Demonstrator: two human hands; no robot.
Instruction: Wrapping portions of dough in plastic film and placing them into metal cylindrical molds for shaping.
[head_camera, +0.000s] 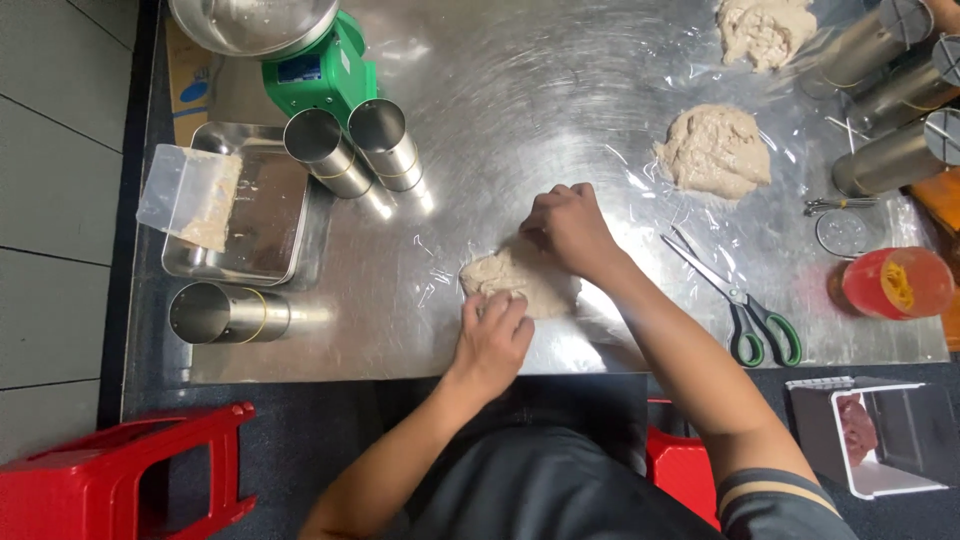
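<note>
The left hand (492, 338) lies flat on the near edge of the dough (520, 280), its grip spread with fingers pressed down into the paste rather than closed round anything. The right hand (570, 228) bears on the far edge of the dough, fingers curled and knuckles up; it pushes more than it pinches, so far as can be seen. The dough sits on clear film (640, 170) on the steel bench (500, 90), between the two hands.

The lump looks soft, wet and sticky: pale beige, coarse-grained, ragged at the rim, flattened where pressed. It would likely sag and tear if lifted by one edge, and cling to fingers; scooping from beneath with both palms, or lifting by the film, seems the safer hold. It seems light.

Right of the dough lie scissors (745, 310) with green handles, thin and hard. Left of it, a steel tube (225, 313) lies on its side: smooth, rigid, prone to roll. Farther left is a shallow steel tray (250, 215) with a limp plastic bag (190, 195) over its rim. Beyond the dough stand two more tubes (355, 145), then a green scale (325, 70) with a steel bowl. Far right of the dough rest two more lumps (715, 150) of like paste, further tubes, and a red cup (895, 283).
</note>
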